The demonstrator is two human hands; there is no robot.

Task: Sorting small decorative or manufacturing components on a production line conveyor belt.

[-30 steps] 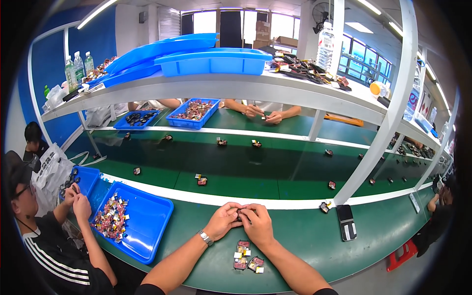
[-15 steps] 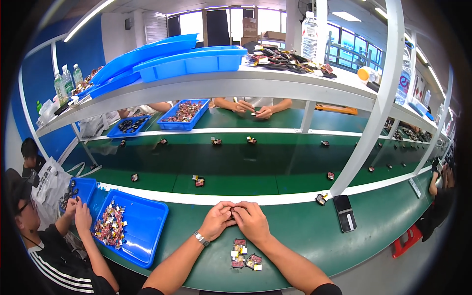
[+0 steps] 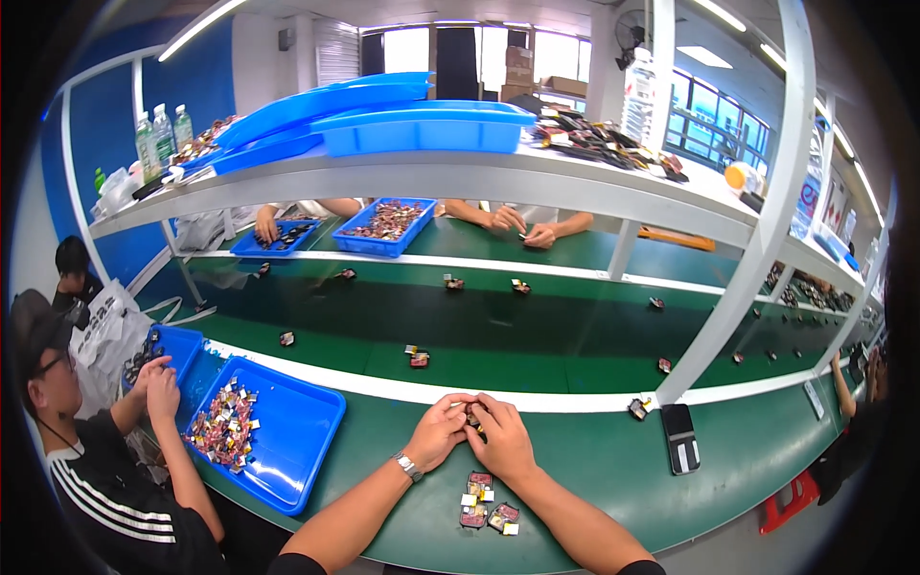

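Overhead, a long white shelf (image 3: 402,177) arcs across the upper frame, carrying stacked blue bins (image 3: 422,129). Below it the green surface (image 3: 594,460) sweeps from lower left to far right, split by a darker conveyor belt (image 3: 479,326) dotted with small parts. At lower left sits a blue tray (image 3: 297,441) holding a heap of mixed components (image 3: 222,426), with a seated co-worker beside it. A dark phone-like slab (image 3: 680,438) lies right of centre.

At lower centre, the left hand (image 3: 436,433), a watch at its wrist, and the right hand (image 3: 500,443) meet, fingertips pressed together around a small dark component (image 3: 472,418) held just above the surface; it is mostly hidden, so its shape is unclear. A small cluster of similar parts (image 3: 484,500) lies just under the wrists.

I judge the piece light and rigid, easy to fumble, best pinched by its edges with fingertips rather than squeezed.
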